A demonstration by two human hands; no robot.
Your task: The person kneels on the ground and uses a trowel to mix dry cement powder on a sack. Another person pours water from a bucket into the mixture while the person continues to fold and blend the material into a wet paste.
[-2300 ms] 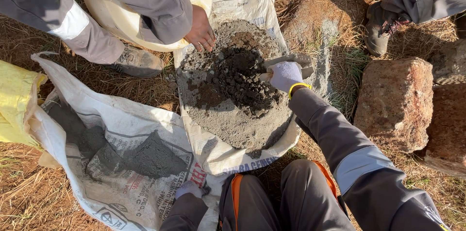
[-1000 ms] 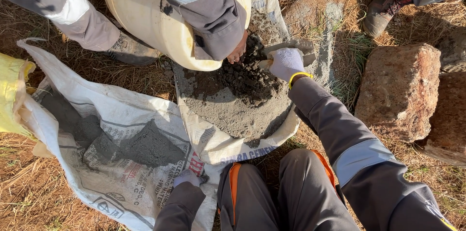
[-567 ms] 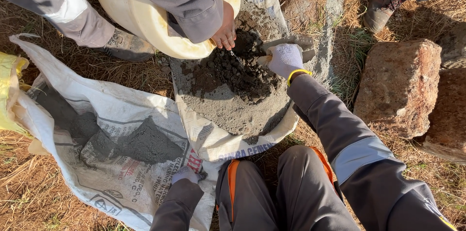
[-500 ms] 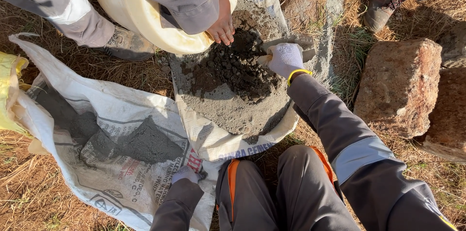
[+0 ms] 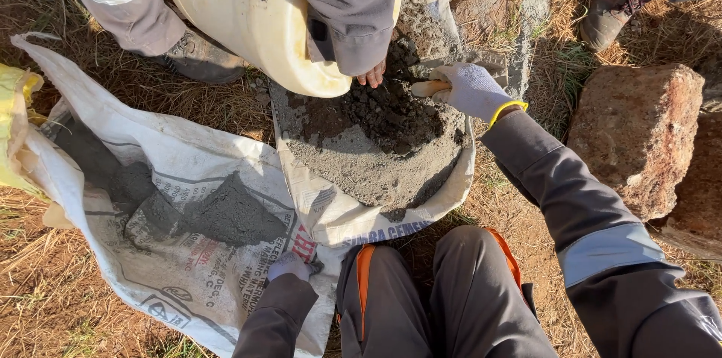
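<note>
While the right hand [image 5: 472, 89] stays clenched on the wooden trowel handle [image 5: 430, 88], the co-worker's cream bucket [image 5: 256, 19] has swung lower than 0.5 s back — it now covers more of the upper-left side of the mortar pile [image 5: 376, 144], and the co-worker's bare fingers [image 5: 371, 76] sit just left of the handle, touching the dark wet mix. The trowel blade is hidden. The right hand wears a white glove with a yellow cuff, arm stretched forward from the lower right, grey sleeve with a pale reflective band.

Packages: under the grip lies a white woven sack [image 5: 353, 215], opened flat, with the grey-and-dark pile on it; red and blue print runs along its near edge. Well left of the grip is a second white sack [image 5: 150, 253], bigger, crumpled, with dark and red printing and a smaller grey powder heap [image 5: 226, 215] on it. Far left — a yellow bag [image 5: 13, 125], partly cut off.

The left hand [image 5: 289, 265], gloved, is down near the knees, pinching the sack edges where the two overlap; grip closed on fabric.

A reddish stone block [image 5: 639, 136] sits right of the right forearm.
</note>
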